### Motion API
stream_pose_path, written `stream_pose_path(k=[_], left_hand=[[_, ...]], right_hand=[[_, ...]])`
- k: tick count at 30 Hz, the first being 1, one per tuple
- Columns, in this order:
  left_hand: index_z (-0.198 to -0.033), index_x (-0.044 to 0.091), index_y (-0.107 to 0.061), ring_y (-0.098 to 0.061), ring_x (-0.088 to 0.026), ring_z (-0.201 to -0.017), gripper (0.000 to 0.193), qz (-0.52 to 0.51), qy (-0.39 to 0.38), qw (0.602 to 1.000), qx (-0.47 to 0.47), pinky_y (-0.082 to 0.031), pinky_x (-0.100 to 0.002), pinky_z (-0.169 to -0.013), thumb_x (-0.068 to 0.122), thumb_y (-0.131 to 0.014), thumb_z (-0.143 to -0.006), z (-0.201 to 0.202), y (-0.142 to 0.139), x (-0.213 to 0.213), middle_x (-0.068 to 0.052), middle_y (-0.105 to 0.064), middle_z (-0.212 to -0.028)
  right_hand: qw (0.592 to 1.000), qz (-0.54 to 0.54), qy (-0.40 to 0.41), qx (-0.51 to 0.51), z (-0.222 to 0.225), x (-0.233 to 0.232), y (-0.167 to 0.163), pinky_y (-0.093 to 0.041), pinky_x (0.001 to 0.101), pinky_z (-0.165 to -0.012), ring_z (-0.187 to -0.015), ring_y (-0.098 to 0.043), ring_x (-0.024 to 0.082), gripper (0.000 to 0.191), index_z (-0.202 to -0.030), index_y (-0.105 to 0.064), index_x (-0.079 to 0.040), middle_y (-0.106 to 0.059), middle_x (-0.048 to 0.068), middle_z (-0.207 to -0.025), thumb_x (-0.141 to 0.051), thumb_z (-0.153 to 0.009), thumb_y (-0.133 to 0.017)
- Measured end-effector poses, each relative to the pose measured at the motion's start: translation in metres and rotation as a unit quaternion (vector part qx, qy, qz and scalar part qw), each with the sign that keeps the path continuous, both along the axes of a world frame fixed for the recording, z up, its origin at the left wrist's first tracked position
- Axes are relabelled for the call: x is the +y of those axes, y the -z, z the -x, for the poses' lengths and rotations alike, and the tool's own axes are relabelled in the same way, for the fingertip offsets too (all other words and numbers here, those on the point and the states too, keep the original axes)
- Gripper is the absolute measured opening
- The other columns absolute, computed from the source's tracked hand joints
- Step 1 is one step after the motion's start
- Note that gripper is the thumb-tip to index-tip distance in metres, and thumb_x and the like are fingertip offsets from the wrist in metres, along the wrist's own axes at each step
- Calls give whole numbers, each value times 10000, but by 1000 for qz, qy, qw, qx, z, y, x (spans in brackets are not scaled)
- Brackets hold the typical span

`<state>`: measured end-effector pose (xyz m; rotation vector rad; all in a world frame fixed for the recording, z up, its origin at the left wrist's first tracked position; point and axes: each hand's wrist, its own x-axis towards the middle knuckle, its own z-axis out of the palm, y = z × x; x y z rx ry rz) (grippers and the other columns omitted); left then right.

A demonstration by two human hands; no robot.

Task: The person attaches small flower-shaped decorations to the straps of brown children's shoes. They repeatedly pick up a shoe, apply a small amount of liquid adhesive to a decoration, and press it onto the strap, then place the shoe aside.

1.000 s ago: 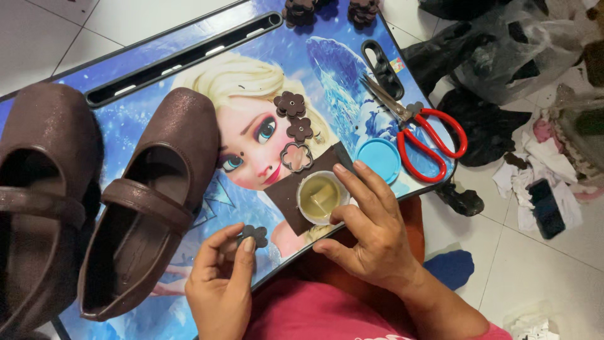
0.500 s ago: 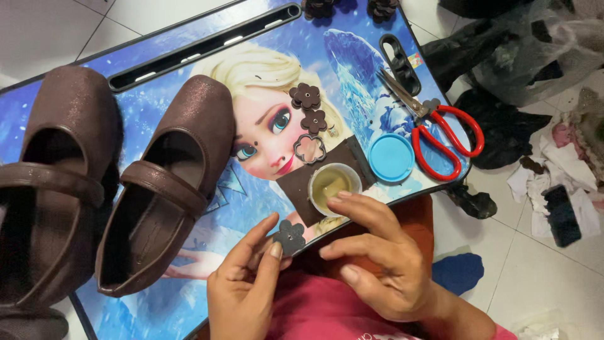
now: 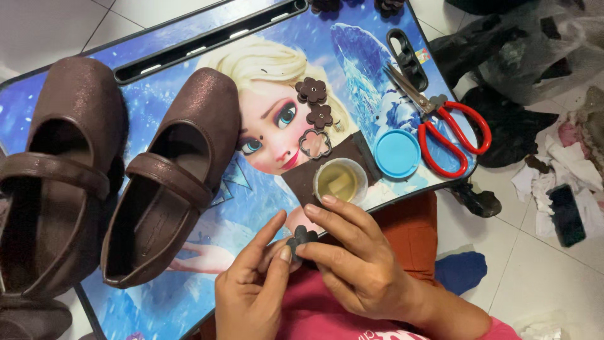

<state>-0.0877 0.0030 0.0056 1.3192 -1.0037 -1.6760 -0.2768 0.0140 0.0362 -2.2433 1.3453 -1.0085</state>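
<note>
Both my hands pinch a small dark brown flower-shaped piece (image 3: 302, 238) just below the tray's front edge. My left hand (image 3: 251, 286) holds it from below with thumb and forefinger. My right hand (image 3: 355, 261) grips it from the right. A small clear cup of yellowish glue (image 3: 340, 180) sits on a brown leather scrap (image 3: 302, 178) right above my fingers. Two more brown flower pieces (image 3: 311, 91) (image 3: 319, 116) and a flower-shaped outline cutter (image 3: 314, 143) lie on the blue picture tray (image 3: 264, 195).
Two brown strap shoes (image 3: 56, 176) (image 3: 170, 182) rest on the tray's left half. A blue round lid (image 3: 396, 153) and red-handled scissors (image 3: 443, 126) lie at the right. Black bags (image 3: 503, 56) and cloth scraps (image 3: 553, 170) cover the tiled floor to the right.
My left hand has carried the flower piece rightward and my right hand has left the glue cup and closed on it, so both hands now hold it.
</note>
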Motion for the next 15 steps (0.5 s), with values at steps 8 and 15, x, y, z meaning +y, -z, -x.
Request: stream_pose_path(k=[8,15], left_hand=[[-1440,25,-580,-744,-118,-920,505,-44,2,999,23,-634,-284,-829,4,-610,-936,-2,-1,0,-121,-803,-1050],[-1460,9,-567,-727,-109,-935,520,-50,-44,995,68,-617,-276,-813,-13,-594,-941,-5,2,-1,-125,-786,-1063]], right_hand=[[999,-8,41,-4,2,-2,5,-430,477,-1175,-1408,-508,415,279,-1145,-729,-56,-542,225,-1477,-20,-872,-689],[999,37,16,25,-1,0,8,-443,495,-1183,-1411,-503,406,331,-1208,-722,-58,-539,198,-1474,-41,-877,-716]])
